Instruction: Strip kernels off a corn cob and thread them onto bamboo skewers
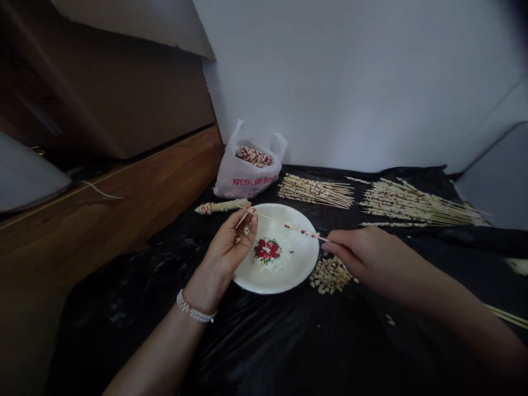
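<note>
Over the white bowl (305,261) with red flowers painted inside, a thin skewer (303,230) threaded with red and cream corn kernels runs between my hands. My right hand (352,250) grips its bare right end. The fingers of my left hand (235,236) are closed round the skewer's left end, with kernels at the fingertips and a few loose ones in the palm. A partly stripped corn cob (225,206) lies behind my left hand. A pile of loose kernels (332,274) is beside the bowl, under my right hand.
A white plastic bag (247,179) holding speckled corn cobs (254,157) stands behind the bowl. Two stacks of filled skewers (315,191) (402,203) lie at the back right on black plastic sheeting (264,341). A wooden board (165,176) and cardboard box (157,93) stand left.
</note>
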A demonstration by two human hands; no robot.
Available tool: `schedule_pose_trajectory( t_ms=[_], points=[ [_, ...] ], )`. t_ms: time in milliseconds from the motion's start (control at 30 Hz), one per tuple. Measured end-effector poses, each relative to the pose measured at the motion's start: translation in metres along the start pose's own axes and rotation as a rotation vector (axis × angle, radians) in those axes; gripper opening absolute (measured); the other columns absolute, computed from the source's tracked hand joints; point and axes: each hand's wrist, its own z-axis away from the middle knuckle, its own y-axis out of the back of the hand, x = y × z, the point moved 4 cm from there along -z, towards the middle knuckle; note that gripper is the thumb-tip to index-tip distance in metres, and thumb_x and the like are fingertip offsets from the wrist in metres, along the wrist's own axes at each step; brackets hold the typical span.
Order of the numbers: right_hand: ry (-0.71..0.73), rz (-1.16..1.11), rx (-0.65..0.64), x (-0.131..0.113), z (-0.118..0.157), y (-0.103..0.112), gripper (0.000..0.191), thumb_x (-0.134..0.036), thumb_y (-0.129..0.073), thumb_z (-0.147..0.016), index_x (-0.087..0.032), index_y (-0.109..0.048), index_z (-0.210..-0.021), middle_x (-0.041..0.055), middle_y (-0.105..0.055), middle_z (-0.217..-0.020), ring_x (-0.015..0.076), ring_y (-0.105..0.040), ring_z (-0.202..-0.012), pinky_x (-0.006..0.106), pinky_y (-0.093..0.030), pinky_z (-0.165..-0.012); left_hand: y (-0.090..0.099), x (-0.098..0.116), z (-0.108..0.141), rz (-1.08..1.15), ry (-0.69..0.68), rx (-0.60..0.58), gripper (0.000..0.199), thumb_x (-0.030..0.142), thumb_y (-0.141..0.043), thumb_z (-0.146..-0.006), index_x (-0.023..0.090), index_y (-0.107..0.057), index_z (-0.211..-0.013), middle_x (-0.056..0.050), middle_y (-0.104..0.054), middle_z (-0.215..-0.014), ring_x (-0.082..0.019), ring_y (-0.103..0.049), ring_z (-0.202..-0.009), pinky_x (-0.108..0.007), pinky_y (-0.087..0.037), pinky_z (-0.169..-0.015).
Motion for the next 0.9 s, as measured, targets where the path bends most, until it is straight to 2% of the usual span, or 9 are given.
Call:
schedule_pose_trajectory(
  t_ms=[233,367,533,700,900],
  points=[
    [-0.03,0.101,-0.031,-0.01,0.003,-0.002,0.035,-0.032,-0.035,-0.099,-0.022,-0.061,-0.078,0.0053,-0.069,-0.072,0.0223,-0.064,-0.066,0.03,-0.028,-0.055,-0.003,-0.004,0.007,-0.008,0.014,-0.023,0.02,0.004,-0.055,-0.09,0.009,-0.067,-0.104,-0.006,-0.072,-0.08,-0.01,-0.069,-0.066,-0.016,-0.06,-0.061],
    [-0.016,0.141,-0.014,-0.018,0.004,-0.004,0.033,-0.024,-0.036,-0.098,-0.021,-0.063,-0.079,0.006,-0.071,-0.07,0.0211,-0.066,-0.063,0.03,-0.025,-0.052,0.0,-0.003,0.0,-0.029,-0.015,-0.059,0.018,0.003,-0.054,-0.09,0.009,-0.068,-0.1,-0.006,-0.072,-0.08,-0.01,-0.07,-0.066,-0.016,-0.06,-0.063],
    [-0.05,0.173,0.027,-0.025,0.002,-0.007,0.034,-0.023,-0.037,-0.099,-0.021,-0.065,-0.081,0.0081,-0.073,-0.07,0.0218,-0.068,-0.06,0.029,-0.022,-0.049,0.003,-0.009,-0.003,-0.096,-0.054,-0.074,0.016,0.001,-0.056,-0.088,0.007,-0.069,-0.093,-0.007,-0.072,-0.081,-0.01,-0.07,-0.068,-0.015,-0.06,-0.064],
    [-0.059,0.188,0.054,-0.037,-0.002,-0.015,0.03,-0.023,-0.04,-0.098,-0.02,-0.068,-0.086,0.0094,-0.073,-0.07,0.0235,-0.07,-0.061,0.029,-0.021,-0.048,0.0,-0.031,0.01,-0.221,0.039,-0.095,0.016,-0.002,-0.058,-0.085,0.006,-0.072,-0.088,-0.008,-0.072,-0.08,-0.009,-0.068,-0.063,-0.014,-0.06,-0.061],
    [-0.065,0.2,0.077,-0.039,-0.004,-0.018,0.031,-0.023,-0.038,-0.099,-0.019,-0.067,-0.089,0.0101,-0.073,-0.07,0.0249,-0.07,-0.062,0.029,-0.021,-0.047,-0.001,-0.032,0.012,-0.273,0.065,-0.144,0.015,0.002,-0.058,-0.087,0.007,-0.072,-0.089,-0.006,-0.071,-0.079,-0.009,-0.067,-0.063,-0.015,-0.059,-0.061]
  ],
)
